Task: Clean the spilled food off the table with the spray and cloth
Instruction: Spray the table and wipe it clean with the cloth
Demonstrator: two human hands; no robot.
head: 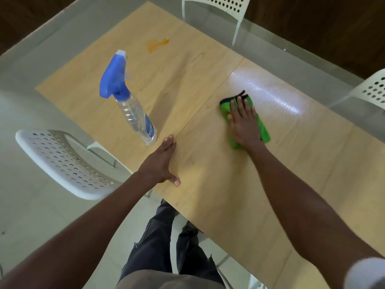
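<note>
An orange food smear (156,44) lies on the far part of the light wooden table (183,84). A clear spray bottle (133,109) with a blue trigger head stands upright on the table's left side. My left hand (163,163) rests flat on the table just beside the bottle's base, fingers together, holding nothing. My right hand (243,119) presses flat on a folded green cloth (263,130) with a black edge, right of the table's seam. The cloth is well apart from the smear.
A white perforated chair (62,161) stands at the table's left edge. Two more white chairs stand at the far end (220,5) and far right (373,90). A bright glare (268,90) sits beyond the cloth. My legs show below the near edge.
</note>
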